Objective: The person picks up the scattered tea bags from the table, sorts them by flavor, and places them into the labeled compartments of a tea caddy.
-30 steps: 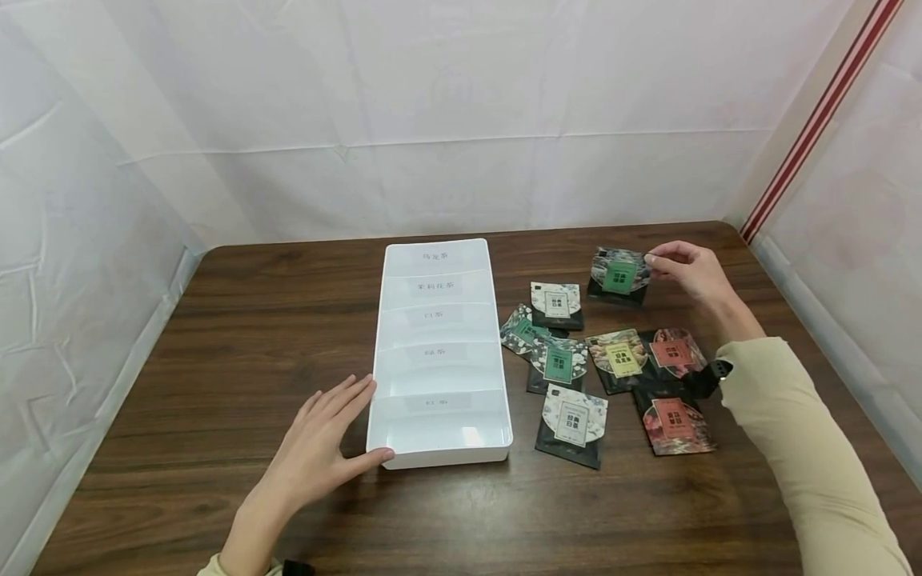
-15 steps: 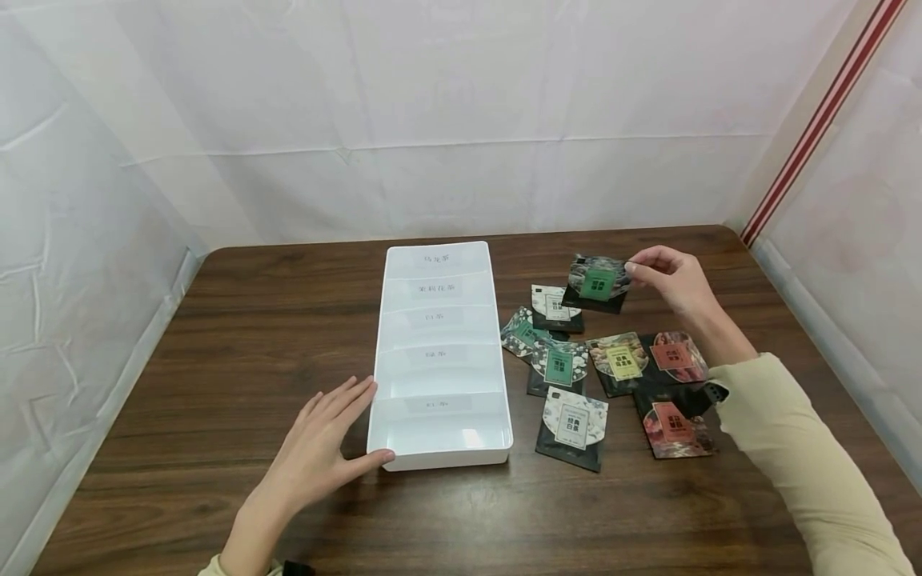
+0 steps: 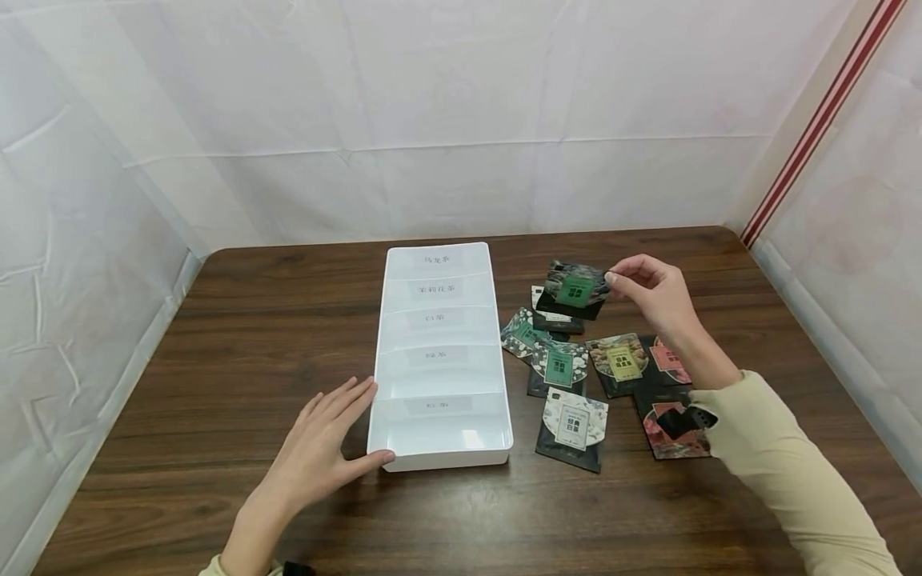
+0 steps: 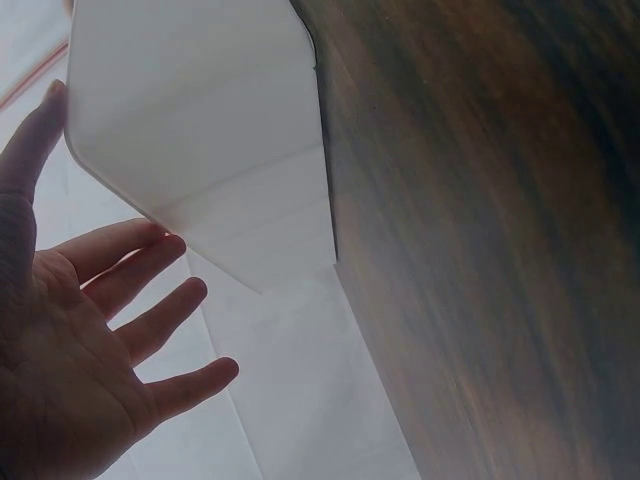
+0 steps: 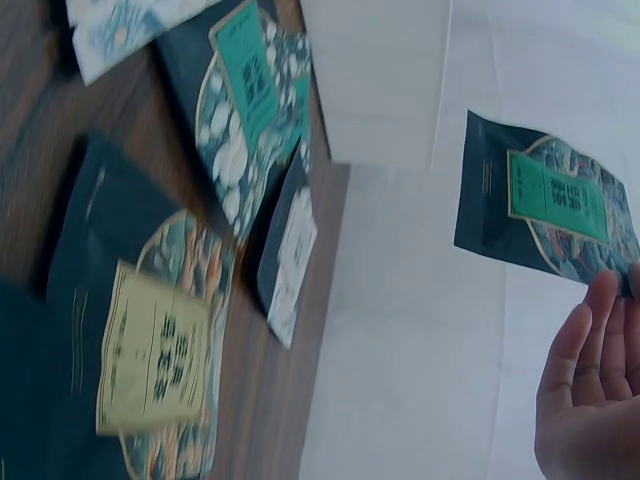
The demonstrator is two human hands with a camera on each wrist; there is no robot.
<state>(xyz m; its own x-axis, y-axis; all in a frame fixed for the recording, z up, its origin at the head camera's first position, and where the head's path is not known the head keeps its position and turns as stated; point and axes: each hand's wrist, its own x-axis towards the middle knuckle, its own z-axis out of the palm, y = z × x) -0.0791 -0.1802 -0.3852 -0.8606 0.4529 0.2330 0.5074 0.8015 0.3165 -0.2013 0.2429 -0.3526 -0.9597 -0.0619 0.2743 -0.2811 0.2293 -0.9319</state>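
Observation:
My right hand (image 3: 659,300) pinches the right edge of a dark tea sachet with a green label (image 3: 575,290). The right wrist view shows this sachet (image 5: 555,200) raised off the table. In the head view it partly covers a white-patterned sachet (image 3: 558,324). My left hand (image 3: 320,440) rests at the near left corner of a white compartment box (image 3: 446,460), fingers spread, thumb on its rim. The left wrist view shows the fingers (image 4: 160,320) straight beside the box wall (image 4: 200,120). Handwritten labels mark the box's compartments.
Right of the box lie two green-labelled sachets (image 3: 559,366), a white one (image 3: 572,428), a yellow-labelled one (image 3: 621,362) and red-labelled ones (image 3: 670,436), partly behind my right wrist. White sheeting (image 3: 446,184) stands behind the wooden table (image 3: 288,296).
My right hand has carried the green-labelled sachet leftward and slightly nearer, from beside the white-patterned sachet to over it. My left hand has stayed in place at the box.

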